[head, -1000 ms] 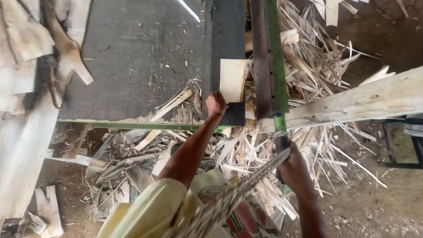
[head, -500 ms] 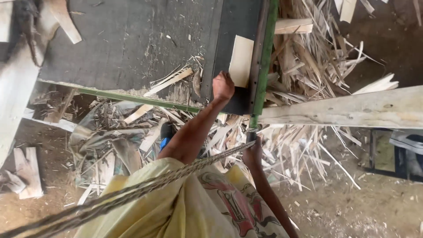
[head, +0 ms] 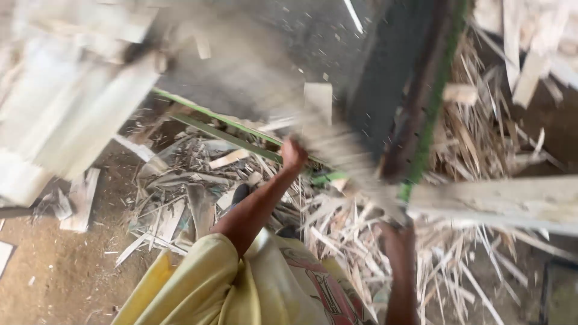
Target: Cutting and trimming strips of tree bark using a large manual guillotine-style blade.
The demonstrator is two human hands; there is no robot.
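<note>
- Head view, looking down, is blurred by motion, so fine detail is hard to read.
- Left hand (head: 293, 153) is raised at the near edge of the dark grey table (head: 253, 66), just below a small pale wooden block (head: 318, 102) that lies on the table surface.
- Its fingers look curled together, and a smeared pale streak runs from it toward the right; I cannot tell whether the hand grips anything.
- Right hand (head: 394, 232) sits lower and to the right, under the near end of a long pale plank (head: 494, 201) that stretches off to the right edge of the picture.
- Blur hides its fingers, so I cannot tell whether they are apart or clamped on the plank's end.
- A dark upright bar with a green edge (head: 421, 102) slants from the top of the picture down to a point just above the plank's near end.
- A green frame rail (head: 223, 135) runs along the near side of the table, left of the raised hand.
- Below the table and around both forearms lies a thick heap of wood slivers and offcuts (head: 180, 192) on the dirt floor (head: 54, 271).
- Pale boards (head: 78, 114) lean at the left of the picture, blurred.
- A yellow sleeve (head: 198, 283) covers the left upper arm at the bottom of the picture.
</note>
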